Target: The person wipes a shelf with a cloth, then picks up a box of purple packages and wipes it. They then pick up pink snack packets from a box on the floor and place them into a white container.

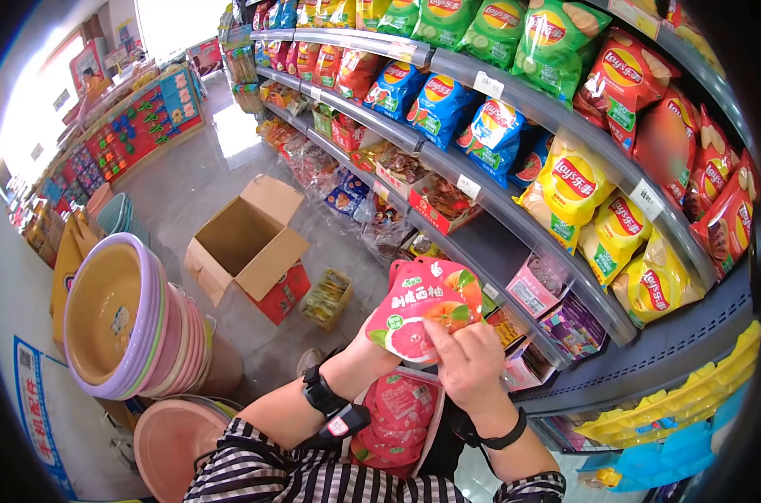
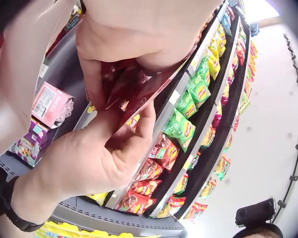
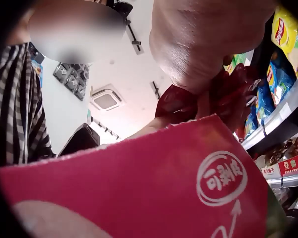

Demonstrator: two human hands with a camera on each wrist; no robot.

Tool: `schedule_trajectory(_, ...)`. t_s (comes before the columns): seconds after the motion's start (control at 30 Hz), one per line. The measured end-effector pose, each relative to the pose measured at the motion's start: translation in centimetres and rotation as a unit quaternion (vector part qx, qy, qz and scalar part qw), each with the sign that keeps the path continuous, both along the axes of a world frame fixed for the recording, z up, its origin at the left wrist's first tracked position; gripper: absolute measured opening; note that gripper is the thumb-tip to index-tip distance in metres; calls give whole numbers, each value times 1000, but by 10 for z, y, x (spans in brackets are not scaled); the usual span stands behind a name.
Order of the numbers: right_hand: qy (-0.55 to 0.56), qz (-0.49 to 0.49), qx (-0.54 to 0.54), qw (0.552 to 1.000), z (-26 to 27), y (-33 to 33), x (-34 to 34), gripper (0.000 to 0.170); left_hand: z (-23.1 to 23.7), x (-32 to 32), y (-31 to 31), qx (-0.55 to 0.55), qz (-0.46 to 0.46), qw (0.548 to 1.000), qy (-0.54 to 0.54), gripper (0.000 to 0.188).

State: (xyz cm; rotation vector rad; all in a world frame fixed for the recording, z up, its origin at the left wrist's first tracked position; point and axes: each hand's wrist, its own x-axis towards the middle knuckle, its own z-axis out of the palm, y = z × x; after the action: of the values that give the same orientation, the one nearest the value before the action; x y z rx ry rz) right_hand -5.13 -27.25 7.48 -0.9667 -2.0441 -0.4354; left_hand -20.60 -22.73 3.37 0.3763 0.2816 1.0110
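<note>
Pink-red packets with a grapefruit picture are held up in front of the body in the head view. The left hand grips them from below and the left side. At their right edge the right hand pinches with thumb and fingers. The left wrist view has the right hand pinching the edge of the red packet, with the left hand over it. A pink packet face fills the lower right wrist view. More pink packets lie in a container at the lap.
Shelves with chip bags and small boxes curve along the right. An open cardboard box stands on the floor, beside a small box of green packets. Stacked basins are at the left.
</note>
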Motion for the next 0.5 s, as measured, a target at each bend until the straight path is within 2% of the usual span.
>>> schedule_trajectory(0.07,-29,26,-18,999,-4,0,-2,38,0,-6,-2,-12,-9,1000,-3,33)
schedule_trajectory(0.13,-29,-10,-43,999,-3,-2,0,46,-2,-10,-4,10,1,999,37,33)
schedule_trajectory(0.27,-40,-53,-2,998,0,4,9,39,-13,-8,1,-69,21,996,58,34)
schedule_trajectory(0.37,-44,-99,4,994,-3,9,11,39,4,-8,0,-96,10,989,116,42)
schedule_trajectory(0.5,-56,-112,-20,992,-6,10,8,40,12,-8,-2,-102,6,989,110,46)
